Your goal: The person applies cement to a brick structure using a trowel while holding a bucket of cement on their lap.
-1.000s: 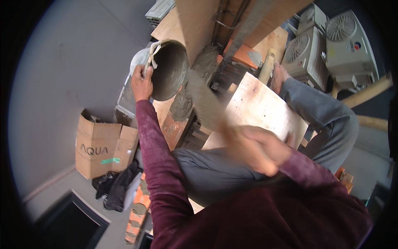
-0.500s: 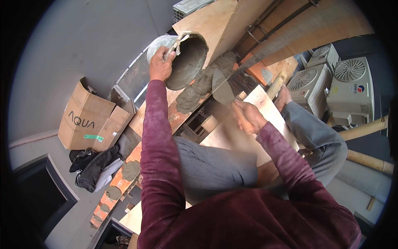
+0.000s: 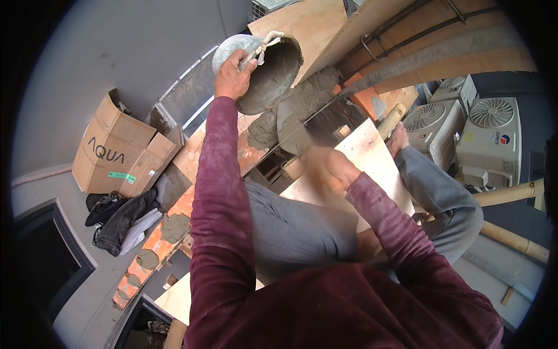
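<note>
My left hand (image 3: 233,75) is closed on the rim and rope handle of a bucket (image 3: 273,78), which lies tipped with its mouth facing right. Wet grey mortar coats the inside of the bucket. My right hand (image 3: 332,167), smeared by motion, is closed round the handle of a trowel (image 3: 292,127); the handle is mostly hidden. The pointed blade lies at the bed of mortar (image 3: 317,92) on top of the brick wall, just right of the bucket. Another lump of mortar (image 3: 263,131) sits below the bucket.
Orange bricks (image 3: 183,203) with mortar dabs run toward the lower left. A cardboard box (image 3: 119,148) and dark clothes (image 3: 125,224) lie left. Plywood (image 3: 372,157) lies by my legs, bamboo poles (image 3: 511,192) at right. Air-conditioner units (image 3: 488,136) stand beyond; a plywood panel (image 3: 430,38) rises ahead.
The trowel and my right hand have moved left along the mortar, bringing the blade closer to the bucket. My left hand still holds the tipped bucket. The whole view has turned slightly.
</note>
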Motion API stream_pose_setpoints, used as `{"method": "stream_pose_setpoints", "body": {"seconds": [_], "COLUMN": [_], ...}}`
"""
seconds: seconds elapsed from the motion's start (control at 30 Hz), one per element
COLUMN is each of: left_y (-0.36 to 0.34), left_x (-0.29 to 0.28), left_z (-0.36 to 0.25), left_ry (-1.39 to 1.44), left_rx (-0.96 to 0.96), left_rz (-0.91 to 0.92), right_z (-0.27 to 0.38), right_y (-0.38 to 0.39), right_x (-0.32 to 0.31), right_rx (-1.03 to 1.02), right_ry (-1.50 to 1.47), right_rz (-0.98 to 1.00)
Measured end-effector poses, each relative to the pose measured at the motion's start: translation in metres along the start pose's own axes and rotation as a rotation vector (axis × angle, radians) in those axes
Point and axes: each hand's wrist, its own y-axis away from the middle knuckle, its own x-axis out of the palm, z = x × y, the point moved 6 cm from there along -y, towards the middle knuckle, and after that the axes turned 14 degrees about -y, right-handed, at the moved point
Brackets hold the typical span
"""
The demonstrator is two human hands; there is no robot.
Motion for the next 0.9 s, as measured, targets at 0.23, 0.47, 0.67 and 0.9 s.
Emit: {"method": "stream_pose_setpoints", "body": {"seconds": [0.23,0.47,0.67,0.9], "left_y": [-0.002,-0.012,-0.027,0.036], "left_x": [0.002,-0.049,-0.179,-0.308], "left_z": [-0.001,0.035,0.034,-0.083], "left_ry": [0.011,0.02,0.219,0.394], "left_rx": [0.031,-0.1,-0.132,-0.055], "left_rz": [-0.029,-0.16,-0.103,-0.067], "right_z": [0.018,0.039,0.11,0.134], "right_y": [0.04,0.189,0.209,0.138], "right_x": [0.004,-0.034,0.056,0.234], "right_rx": [-0.444,0.028,-0.847,-1.584], "right_ry": [0.548,0.446,1.489,1.877], "right_rz": [0.255,-0.136,0.019,-0.014]}}
